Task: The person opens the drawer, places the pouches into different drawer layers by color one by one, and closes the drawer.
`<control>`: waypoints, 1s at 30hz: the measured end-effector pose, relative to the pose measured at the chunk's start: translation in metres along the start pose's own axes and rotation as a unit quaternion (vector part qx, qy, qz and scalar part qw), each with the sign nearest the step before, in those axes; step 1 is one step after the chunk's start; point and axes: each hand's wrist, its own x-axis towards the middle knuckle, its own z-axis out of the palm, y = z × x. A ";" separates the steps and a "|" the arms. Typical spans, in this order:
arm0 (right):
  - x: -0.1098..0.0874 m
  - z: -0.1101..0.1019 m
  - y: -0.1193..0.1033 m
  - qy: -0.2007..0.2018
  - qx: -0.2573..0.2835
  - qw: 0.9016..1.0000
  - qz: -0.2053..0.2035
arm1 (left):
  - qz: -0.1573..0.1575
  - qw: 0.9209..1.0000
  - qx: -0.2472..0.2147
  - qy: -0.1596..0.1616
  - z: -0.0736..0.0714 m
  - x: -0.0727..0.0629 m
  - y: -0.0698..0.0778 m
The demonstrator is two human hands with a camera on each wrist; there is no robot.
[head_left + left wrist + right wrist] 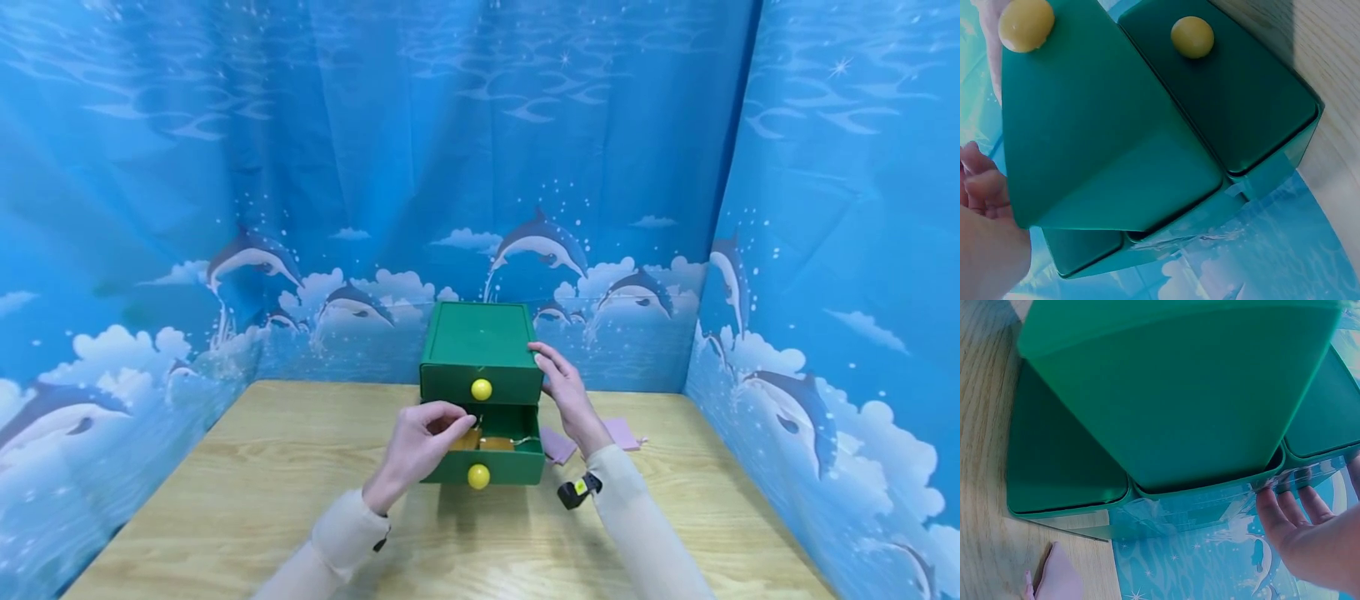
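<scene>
A green drawer cabinet (pixel 483 333) with yellow knobs stands on the table, its middle drawer (pixel 517 468) pulled out. Inside that drawer lie brownish-yellow pieces (pixel 497 444) and a thin silvery strand (pixel 527 440). My left hand (pixel 416 446) reaches over the drawer's left side, thumb and fingers bent toward each other above the pieces. I cannot tell whether anything small is between the fingertips. My right hand (pixel 567 398) rests against the cabinet's right side, fingertips at the top edge. In the right wrist view its fingers (pixel 1272 515) lie extended along the side wall.
Two pink pouches (pixel 621 433) lie on the wooden table (pixel 300 467) right of the cabinet, partly behind the right arm. A bottom drawer (pixel 1254 87) is closed under the pulled-out one. Blue dolphin-print curtains (pixel 375 167) hang behind and to both sides.
</scene>
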 end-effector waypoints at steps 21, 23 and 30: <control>0.000 0.001 0.000 -0.001 0.000 1.000 -0.005 | 0.043 0.990 0.075 -0.109 0.009 -0.015 0.004; 0.000 0.001 0.000 -0.001 0.001 1.000 -0.004 | 0.049 0.988 0.093 -0.117 0.010 -0.016 0.004; 0.000 0.000 0.001 -0.001 0.001 1.000 -0.006 | 0.067 0.976 0.156 -0.137 0.013 -0.021 0.004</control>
